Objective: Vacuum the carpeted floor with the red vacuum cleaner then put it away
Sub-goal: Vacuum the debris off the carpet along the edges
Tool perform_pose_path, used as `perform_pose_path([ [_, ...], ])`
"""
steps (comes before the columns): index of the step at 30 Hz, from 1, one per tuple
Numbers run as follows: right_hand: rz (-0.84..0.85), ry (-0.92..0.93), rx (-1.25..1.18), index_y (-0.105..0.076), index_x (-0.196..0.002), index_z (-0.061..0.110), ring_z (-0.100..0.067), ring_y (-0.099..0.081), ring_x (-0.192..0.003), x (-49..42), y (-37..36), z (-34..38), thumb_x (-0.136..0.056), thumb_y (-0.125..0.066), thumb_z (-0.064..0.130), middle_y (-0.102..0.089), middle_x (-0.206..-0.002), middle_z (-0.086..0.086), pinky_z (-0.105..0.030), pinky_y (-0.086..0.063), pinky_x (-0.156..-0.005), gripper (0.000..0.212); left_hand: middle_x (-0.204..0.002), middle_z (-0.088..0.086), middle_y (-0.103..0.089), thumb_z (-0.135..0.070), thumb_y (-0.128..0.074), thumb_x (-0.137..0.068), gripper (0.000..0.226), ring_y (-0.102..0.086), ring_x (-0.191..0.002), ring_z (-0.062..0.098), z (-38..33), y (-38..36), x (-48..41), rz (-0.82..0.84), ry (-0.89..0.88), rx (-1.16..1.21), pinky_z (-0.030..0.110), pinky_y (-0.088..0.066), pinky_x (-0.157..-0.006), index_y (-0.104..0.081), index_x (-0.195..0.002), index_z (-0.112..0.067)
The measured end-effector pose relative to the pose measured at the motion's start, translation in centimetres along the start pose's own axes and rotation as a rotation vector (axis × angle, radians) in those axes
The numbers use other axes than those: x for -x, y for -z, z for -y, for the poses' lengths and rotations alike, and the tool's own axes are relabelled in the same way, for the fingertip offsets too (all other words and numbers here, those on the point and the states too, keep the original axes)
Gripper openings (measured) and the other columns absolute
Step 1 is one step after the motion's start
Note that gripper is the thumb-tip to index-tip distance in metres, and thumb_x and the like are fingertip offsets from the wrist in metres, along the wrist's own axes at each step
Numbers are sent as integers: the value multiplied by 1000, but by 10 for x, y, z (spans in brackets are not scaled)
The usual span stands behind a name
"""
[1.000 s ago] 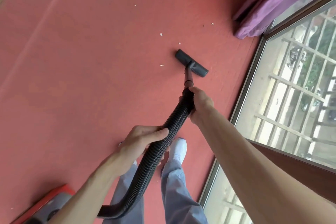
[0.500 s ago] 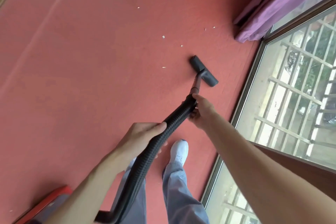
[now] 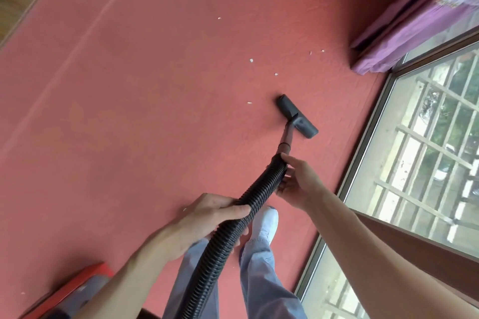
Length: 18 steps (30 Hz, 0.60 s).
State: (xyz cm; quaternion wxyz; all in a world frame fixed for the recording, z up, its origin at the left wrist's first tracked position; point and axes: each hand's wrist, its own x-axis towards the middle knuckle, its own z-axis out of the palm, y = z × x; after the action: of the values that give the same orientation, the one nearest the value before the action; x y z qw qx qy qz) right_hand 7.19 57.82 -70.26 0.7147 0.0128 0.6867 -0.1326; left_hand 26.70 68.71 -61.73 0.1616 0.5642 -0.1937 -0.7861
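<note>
Head view: left hand [image 3: 207,217] and right hand [image 3: 298,184] hold black hose [image 3: 261,186].

Ribbed matt plastic hose [image 3: 220,241], matt carpet [image 3: 129,111], glossy window glass [image 3: 427,150].

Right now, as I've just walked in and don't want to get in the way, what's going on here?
A person is vacuuming the red carpet. Their left hand grips the black hose midway; their right hand holds its front end by the wand. The nozzle rests on the carpet near the window. Small white scraps lie beyond it, not yet picked up. The red vacuum body sits on their left.
</note>
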Motion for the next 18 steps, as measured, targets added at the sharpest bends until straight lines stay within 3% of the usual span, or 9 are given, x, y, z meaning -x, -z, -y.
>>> perform_pose_path([
  [2, -51, 0, 68, -53, -109, 4, -20, -54, -72, -9, -8, 1, -90, -63, 29, -55, -87, -13, -29, -45, -64, 32, -83, 17, -72, -35, -65, -94, 38, -64, -66, 27, 4, -10, -6, -87, 31, 50, 36, -57, -60, -72, -97, 2],
  [6, -176, 109, 227, -52, -104, 5, -20, -53, -62, -8, -28, 14, -89, -65, 26, -54, -79, -11, -28, -45, -54, 29, -88, 32, -70, -43, -69, -89, 43, -63, -66, 32, 8, -18, -12, -153, 5, 125, 56, -57, -70, -70, -83, 0],
  [10, -207, 181, 265, -55, -95, 5, -19, -53, -60, 15, -42, 12, -86, -68, 22, -55, -75, -11, -27, -44, -52, 23, -96, 27, -74, -35, -68, -90, 36, -71, -77, 34, 3, 7, 7, 5, -14, 122, 45, -59, -77, -73, -98, 0],
  [15, -191, 137, 268, -60, -95, 3, -19, -50, -54, 39, -67, -30, -78, -70, 23, -59, -75, -13, -22, -39, -46, 28, -99, 26, -74, -33, -69, -88, 23, -71, -80, 34, 13, 43, 48, 191, 30, 98, 40, -55, -77, -73, -92, -11],
  [18, -160, 106, 267, -61, -98, 4, -19, -52, -54, 43, -87, -53, -77, -70, 24, -60, -79, -13, -18, -37, -39, 30, -97, 28, -73, -35, -69, -84, 32, -71, -77, 34, 26, 60, 64, 214, 43, 145, 37, -58, -72, -70, -97, -5],
])
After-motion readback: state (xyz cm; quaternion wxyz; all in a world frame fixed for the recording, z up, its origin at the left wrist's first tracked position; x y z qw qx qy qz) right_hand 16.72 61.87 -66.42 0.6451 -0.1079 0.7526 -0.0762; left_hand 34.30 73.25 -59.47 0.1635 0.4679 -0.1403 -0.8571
